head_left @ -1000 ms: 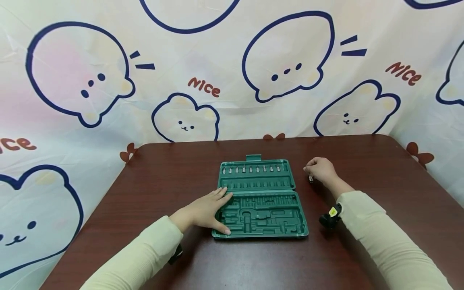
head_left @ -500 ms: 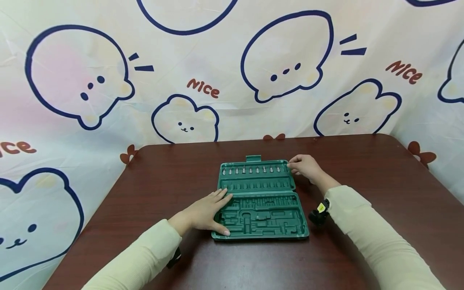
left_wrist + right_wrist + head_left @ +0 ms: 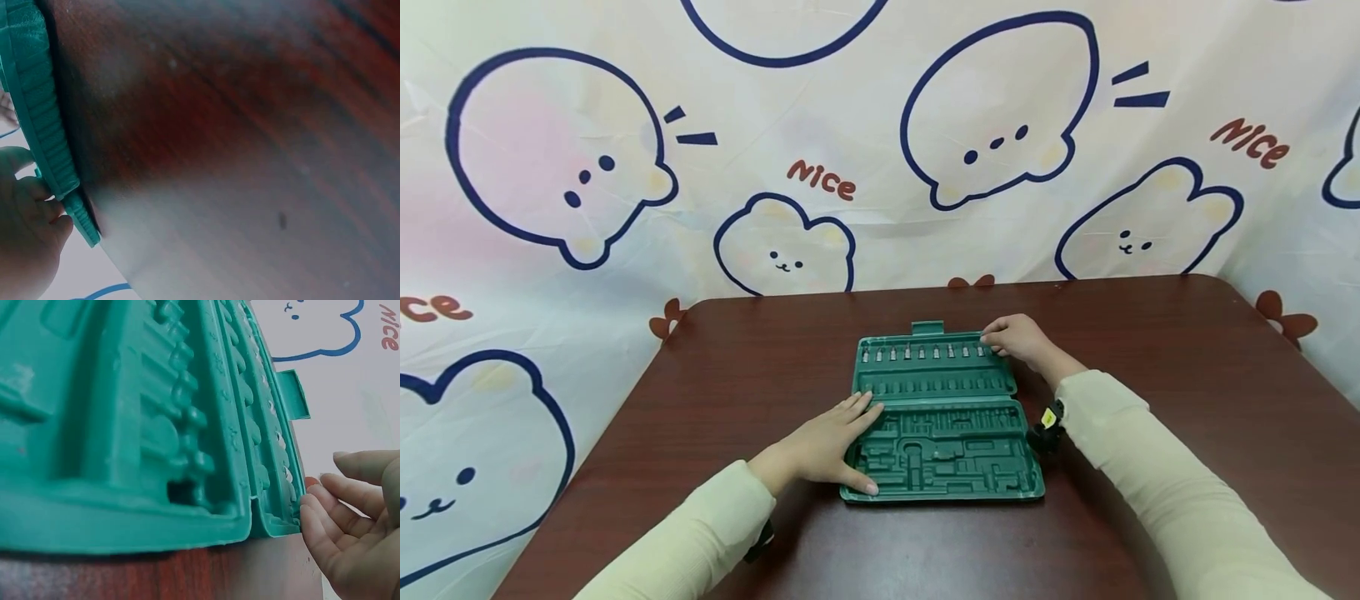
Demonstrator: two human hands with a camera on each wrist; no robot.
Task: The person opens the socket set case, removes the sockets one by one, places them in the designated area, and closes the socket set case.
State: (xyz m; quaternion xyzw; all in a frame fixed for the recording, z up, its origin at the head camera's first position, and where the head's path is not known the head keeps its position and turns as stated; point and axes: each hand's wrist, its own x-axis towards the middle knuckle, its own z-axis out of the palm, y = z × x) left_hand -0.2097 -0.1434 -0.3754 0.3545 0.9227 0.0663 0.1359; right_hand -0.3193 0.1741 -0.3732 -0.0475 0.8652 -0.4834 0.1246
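Note:
An open green plastic tool case (image 3: 940,452) lies on the table, moulded slots facing up. Along the far half stands a row of small metal bits (image 3: 922,353). My left hand (image 3: 822,442) rests with spread fingers on the case's left edge; in the left wrist view the hand (image 3: 31,225) lies against the case's side (image 3: 44,106). At the far right corner my right hand (image 3: 1022,340) has thumb and fingertips together over the end of the row. In the right wrist view this hand (image 3: 353,519) reaches the same corner; the bit at its fingertips is hidden.
The dark red-brown table (image 3: 760,358) reaches to a printed cloth backdrop (image 3: 880,233) behind. A green latch tab (image 3: 928,327) sticks out from the case's far edge. A black wrist camera (image 3: 1047,429) sits on the right forearm, close beside the case.
My right hand, which carried a small metal bit right of the case, has moved left onto the case's far right corner. My left hand stays in place.

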